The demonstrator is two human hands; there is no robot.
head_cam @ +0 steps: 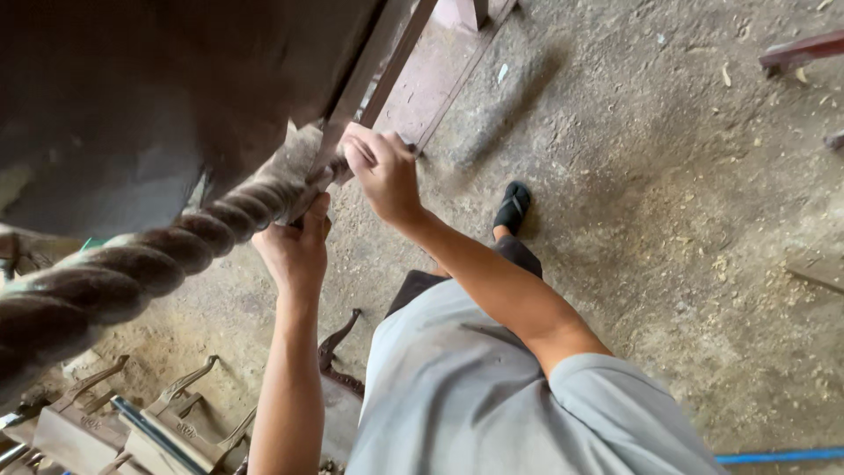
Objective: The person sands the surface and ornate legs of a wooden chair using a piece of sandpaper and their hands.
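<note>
Left hand: the left hand (294, 251) is up under the twisted wooden post (149, 259), thumb hooked over the near side, palm cupping the post's narrow end from below. It's grasping that post, no question.
Right hand: the right hand (380, 171) sits just above and beyond the left, fingers curled tight over the very tip of the post, right where it meets the slanted wooden rail (374, 66). Clenched around that junction; exactly what the fingers pinch there is hidden by the knuckles.
Twisted post: dark, rope-carved, thick at the lower left of the view and tapering as it runs up to the two hands, which close on its thin end. It passes over the left forearm's outer side.
Rail: a straight brownish bar rising away from the right hand's fingertips toward the top edge.
Below the left elbow: carved wooden legs (180, 387) with curling shapes, lying near one another on the ground.
Beyond the right wrist: a foot in a black sandal (512, 207) on the dusty floor (668, 220), sawdust scattered about.
Under the right arm: grey shirt (492, 396), and a blue hose (778, 456) at the bottom edge.
</note>
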